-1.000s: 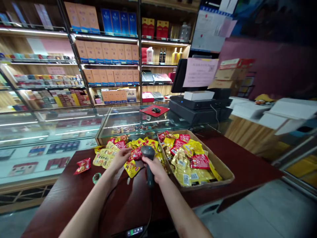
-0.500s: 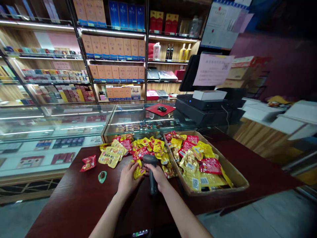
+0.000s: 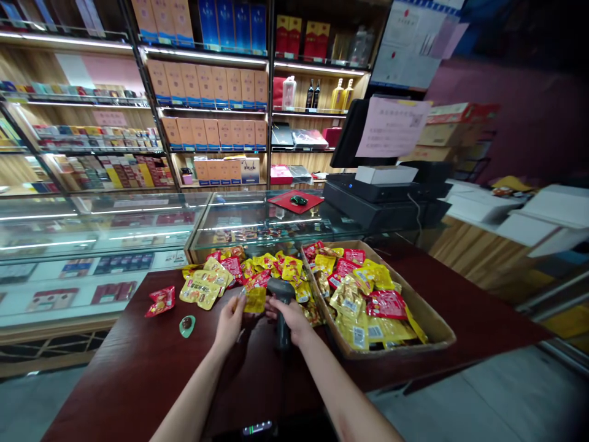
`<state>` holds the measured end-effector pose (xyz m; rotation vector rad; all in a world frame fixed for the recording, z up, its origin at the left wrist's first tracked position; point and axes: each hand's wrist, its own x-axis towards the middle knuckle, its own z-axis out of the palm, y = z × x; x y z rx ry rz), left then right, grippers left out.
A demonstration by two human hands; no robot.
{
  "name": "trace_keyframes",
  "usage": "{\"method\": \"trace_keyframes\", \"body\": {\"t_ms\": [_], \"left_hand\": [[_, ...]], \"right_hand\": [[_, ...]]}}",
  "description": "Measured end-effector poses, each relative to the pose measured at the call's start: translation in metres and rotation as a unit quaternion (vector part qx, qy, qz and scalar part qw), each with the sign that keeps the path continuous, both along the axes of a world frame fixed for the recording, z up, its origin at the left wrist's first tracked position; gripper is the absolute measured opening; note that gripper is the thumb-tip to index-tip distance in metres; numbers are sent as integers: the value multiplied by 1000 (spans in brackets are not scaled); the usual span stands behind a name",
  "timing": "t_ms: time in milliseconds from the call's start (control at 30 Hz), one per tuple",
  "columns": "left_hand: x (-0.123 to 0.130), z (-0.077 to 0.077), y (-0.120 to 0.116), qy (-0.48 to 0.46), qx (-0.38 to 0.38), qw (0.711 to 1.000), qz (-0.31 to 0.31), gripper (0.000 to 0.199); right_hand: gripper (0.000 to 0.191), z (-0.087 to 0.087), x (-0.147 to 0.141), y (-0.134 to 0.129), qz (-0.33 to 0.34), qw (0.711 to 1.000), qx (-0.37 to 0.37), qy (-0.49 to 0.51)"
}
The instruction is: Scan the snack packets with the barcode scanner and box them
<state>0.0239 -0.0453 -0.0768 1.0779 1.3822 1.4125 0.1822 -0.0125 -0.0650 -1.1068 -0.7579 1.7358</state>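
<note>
My left hand grips a small yellow snack packet by its left side, raised over the dark red table. My right hand is wrapped round the handle of a black barcode scanner, whose head leans toward the packet. Just beyond both hands lies a loose pile of red and yellow snack packets. To the right stands a cardboard box holding more such packets. Pale yellow packets, a red packet and a green piece with a brown round centre lie to the left.
A glass display counter borders the table's far side, with a mouse on a red mat. A monitor stands at the back right. Shelves of boxes and bottles line the wall.
My left hand has lifted the yellow packet and turned it so its flat face shows. My right hand stays on the scanner. The whole view has shifted slightly.
</note>
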Motion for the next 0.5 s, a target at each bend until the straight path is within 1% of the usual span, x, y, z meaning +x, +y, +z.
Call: {"method": "trace_keyframes", "body": {"t_ms": [67, 100, 167, 267, 367, 433, 500], "left_hand": [[-5, 2, 3, -105, -45, 993, 0, 49], [-7, 4, 4, -140, -52, 989, -4, 47], [-8, 8, 4, -179, -52, 982, -20, 41], [-8, 13, 3, -217, -65, 973, -45, 35], [-9, 14, 4, -246, -98, 963, -57, 33], [-11, 16, 4, -234, -123, 962, -66, 32], [-13, 20, 4, -196, -136, 965, -107, 33]], "right_hand": [[28, 4, -2, 4, -14, 999, 8, -51], [26, 6, -3, 5, -22, 997, 16, -67], [27, 8, -4, 7, -30, 996, 35, -76], [30, 11, -4, 10, -26, 993, 71, -95], [27, 18, -4, 14, -33, 981, 123, -146], [26, 27, -2, 18, -33, 973, 152, -173], [26, 39, 0, 22, -11, 965, 175, -193]]}}
